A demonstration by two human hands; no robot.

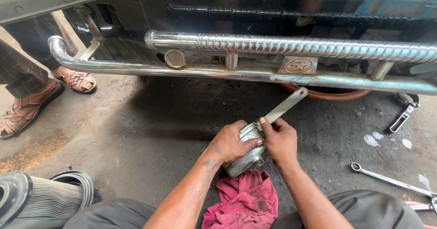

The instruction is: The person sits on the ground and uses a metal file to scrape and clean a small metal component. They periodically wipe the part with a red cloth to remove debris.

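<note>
The left hand is wrapped around a grey metal part; the right hand pinches a hacksaw blade against its top. Both sit above a red rag, near the chrome bumper. A wrench lies on the floor, right.

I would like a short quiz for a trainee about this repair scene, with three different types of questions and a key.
1. True or false: the left hand grips the grey metal part.
2. What does the right hand press against that part? A) hacksaw blade B) red rag C) ring spanner
3. What lies on the ground under the hands?

Key
1. True.
2. A, the hacksaw blade.
3. The red rag; the ring spanner lies apart, on the person's right.
</note>
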